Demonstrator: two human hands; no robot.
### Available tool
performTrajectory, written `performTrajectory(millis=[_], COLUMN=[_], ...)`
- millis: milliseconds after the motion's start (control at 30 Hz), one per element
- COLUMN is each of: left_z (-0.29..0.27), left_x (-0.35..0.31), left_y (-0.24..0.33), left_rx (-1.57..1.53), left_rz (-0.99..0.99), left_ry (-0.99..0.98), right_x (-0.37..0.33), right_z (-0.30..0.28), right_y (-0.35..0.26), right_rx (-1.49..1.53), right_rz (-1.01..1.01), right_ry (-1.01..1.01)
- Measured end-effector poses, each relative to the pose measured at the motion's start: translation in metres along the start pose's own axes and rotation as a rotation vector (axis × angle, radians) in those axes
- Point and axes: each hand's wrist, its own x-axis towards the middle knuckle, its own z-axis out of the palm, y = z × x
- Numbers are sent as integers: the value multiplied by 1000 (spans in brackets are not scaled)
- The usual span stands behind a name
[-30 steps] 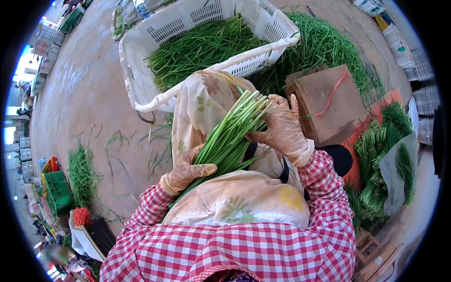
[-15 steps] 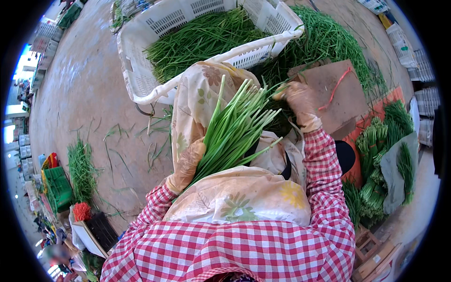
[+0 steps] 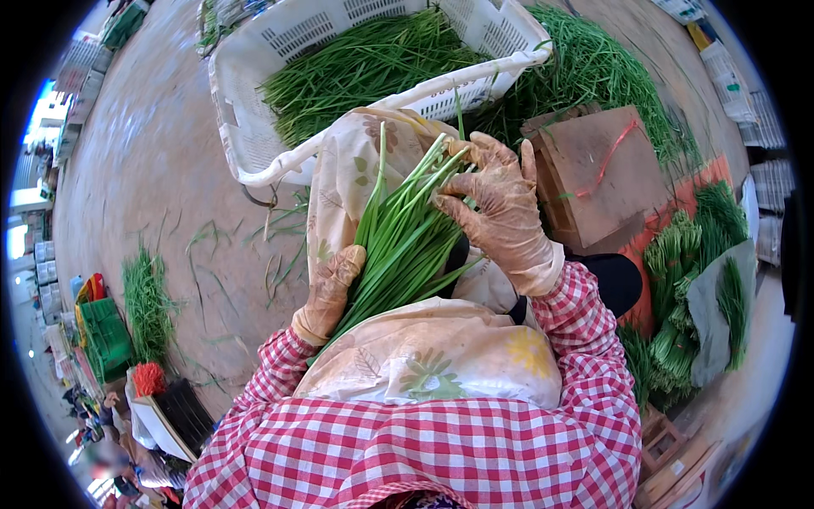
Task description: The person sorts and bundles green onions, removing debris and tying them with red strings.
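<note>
Across my lap, over a floral cloth apron, lies a bunch of garlic chives (image 3: 403,237), its pale stem ends pointing away from me. My left hand (image 3: 335,284), in a stained thin glove, is closed round the lower left side of the bunch. My right hand (image 3: 500,204), gloved alike, is at the stem ends on the far right of the bunch. Its thumb and forefinger pinch a few stems, while another finger sticks up. Just beyond my knees stands a white plastic crate (image 3: 292,165) with loose garlic chives (image 3: 373,72) inside.
Right of the crate is a heap of loose greens (image 3: 602,76). A brown box (image 3: 598,170) with a red string (image 3: 612,157) on top stands near my right hand. Tied bunches (image 3: 674,297) lie at the right. On the left are more greens (image 3: 146,305), a green crate (image 3: 106,339) and red ties (image 3: 148,379).
My right hand has moved left from beside the box to the stem ends and now pinches some. The bunch has shifted slightly left and its stems sit closer together. My left hand keeps its hold.
</note>
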Motion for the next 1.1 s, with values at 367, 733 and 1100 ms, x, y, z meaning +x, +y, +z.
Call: performTrajectory(millis=[367,733,1100], left_z=[1,3,3], left_x=[1,-9,-7], left_y=[-11,0,-7], left_rx=[-214,187,-172], left_rz=[-65,84,-19], left_ry=[91,62,98], right_x=[14,7,34], right_z=[1,16,-13], right_y=[57,-31,95], right_rx=[-421,456,-366], right_rz=[157,394,375], right_ry=[410,-54,283])
